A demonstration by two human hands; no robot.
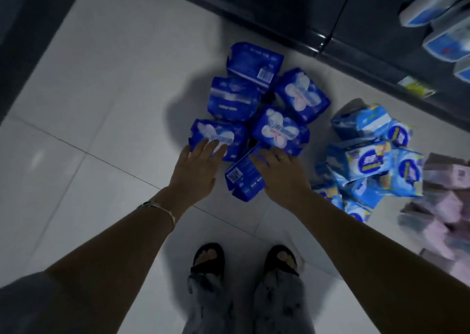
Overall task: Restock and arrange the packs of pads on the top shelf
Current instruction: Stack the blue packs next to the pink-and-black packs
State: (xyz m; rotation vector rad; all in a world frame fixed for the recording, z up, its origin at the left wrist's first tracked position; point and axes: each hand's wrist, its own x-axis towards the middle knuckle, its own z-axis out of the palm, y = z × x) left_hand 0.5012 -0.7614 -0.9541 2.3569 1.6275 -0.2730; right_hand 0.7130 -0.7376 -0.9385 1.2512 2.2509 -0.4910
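Several dark blue packs of pads [256, 109] lie in a heap on the white tiled floor. My left hand [197, 165] reaches down with fingers spread, its fingertips resting on the nearest left pack [229, 136]. My right hand [282, 169] lies flat, fingers apart, on the nearest pack [243, 178], which is tilted with its back label up. Neither hand has closed around a pack. The top shelf is not in view.
A pile of light blue packs [371, 155] sits to the right, with pinkish packs [442, 206] beyond it. A dark shelf base [330, 28] runs along the back; white and blue packs [445, 28] sit on it upper right. My sandalled feet [244, 260] stand below.
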